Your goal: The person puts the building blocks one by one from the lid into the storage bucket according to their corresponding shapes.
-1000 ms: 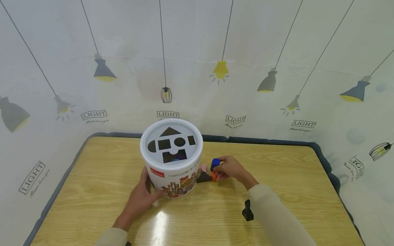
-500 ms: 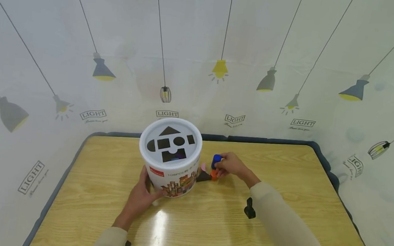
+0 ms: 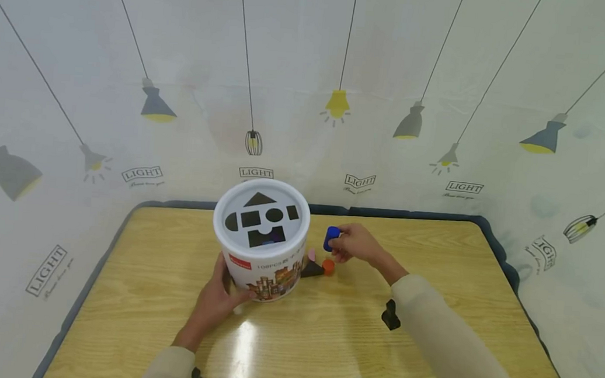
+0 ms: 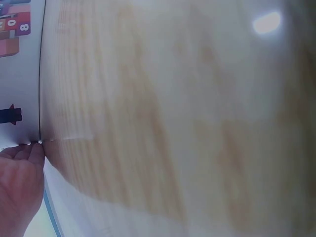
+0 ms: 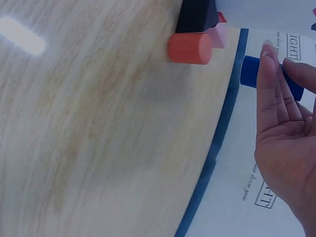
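Note:
A white bucket stands on the wooden table, its lid cut with holes of several shapes. Round the bucket's lower left side my left hand holds it, thumb in front; some fingers are hidden behind it. To the right, my right hand pinches a blue cylinder block between thumb and fingers, raised above the table. The right wrist view also shows that blue cylinder. Below this hand lies an orange cylinder block, beside a black block. A pink block sits behind the black one, partly hidden.
The wooden table has a dark blue edge along its back and sides. Pale wall covering printed with lamps rises behind it and on both sides.
My right hand has lifted the blue cylinder up and away from the orange cylinder, which now shows fully. The left hand keeps its hold on the bucket.

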`<state>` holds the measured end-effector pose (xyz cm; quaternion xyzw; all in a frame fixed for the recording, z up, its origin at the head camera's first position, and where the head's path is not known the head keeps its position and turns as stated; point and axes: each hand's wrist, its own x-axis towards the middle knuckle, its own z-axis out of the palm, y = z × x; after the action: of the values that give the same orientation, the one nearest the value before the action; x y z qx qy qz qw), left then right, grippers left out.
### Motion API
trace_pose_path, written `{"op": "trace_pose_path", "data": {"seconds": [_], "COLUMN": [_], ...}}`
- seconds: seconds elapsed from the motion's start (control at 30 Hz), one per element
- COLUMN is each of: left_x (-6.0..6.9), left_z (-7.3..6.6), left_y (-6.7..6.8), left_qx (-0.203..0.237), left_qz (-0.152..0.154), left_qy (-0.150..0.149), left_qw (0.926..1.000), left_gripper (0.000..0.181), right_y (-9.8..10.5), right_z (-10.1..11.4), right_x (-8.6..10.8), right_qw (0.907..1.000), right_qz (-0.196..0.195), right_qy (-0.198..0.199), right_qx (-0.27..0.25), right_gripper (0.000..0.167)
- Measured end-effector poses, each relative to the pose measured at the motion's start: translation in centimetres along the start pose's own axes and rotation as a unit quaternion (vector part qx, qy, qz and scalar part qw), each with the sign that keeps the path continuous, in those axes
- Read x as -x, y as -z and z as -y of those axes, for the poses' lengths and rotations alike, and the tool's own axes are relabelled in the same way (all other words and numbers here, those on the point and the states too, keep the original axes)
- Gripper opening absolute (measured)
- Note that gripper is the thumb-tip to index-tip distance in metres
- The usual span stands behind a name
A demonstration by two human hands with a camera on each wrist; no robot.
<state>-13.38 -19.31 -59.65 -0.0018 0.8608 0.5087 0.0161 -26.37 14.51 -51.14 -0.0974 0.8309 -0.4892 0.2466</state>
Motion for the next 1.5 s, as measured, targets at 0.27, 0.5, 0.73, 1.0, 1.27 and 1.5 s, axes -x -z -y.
{"op": "trace_pose_path", "data": {"seconds": [0.27,0.5,0.73,1.0,1.27,1.5], "left_x": [-0.2,-0.2,-0.3,-0.2,-0.2,-0.2], "left_z": [0.3,0.4,0.5,0.4,0.6,0.5], "left_y": [-0.1,-0.2,-0.2,-0.2,-0.2,-0.2], "left_qx": [-0.003,-0.001,0.0,0.004,0.004,0.007], "left_qz": [-0.003,-0.003,-0.004,-0.002,-0.002,-0.004], "left_qy": [-0.004,-0.005,-0.003,-0.001,0.002,-0.005], "left_qw": [1.0,1.0,1.0,1.0,1.0,1.0], "left_gripper": [0.121,0.122,0.12,0.12,0.12,0.12], "right_y": [0.1,0.1,0.1,0.0,0.0,0.2], "right_z": [1.9,3.3,4.5,5.9,7.0,7.7], "right_x": [0.6,1.2,2.0,3.0,3.8,4.5], "right_qw": [0.9993,0.9986,0.9967,0.9941,0.9901,0.9895], "right_qz": [0.014,0.03,0.038,0.047,0.059,0.064], "right_qy": [0.02,0.038,0.064,0.087,0.111,0.113], "right_qx": [0.027,0.02,0.034,0.045,0.061,0.064], "right_gripper": [0.021,0.022,0.021,0.025,0.034,0.038]}}
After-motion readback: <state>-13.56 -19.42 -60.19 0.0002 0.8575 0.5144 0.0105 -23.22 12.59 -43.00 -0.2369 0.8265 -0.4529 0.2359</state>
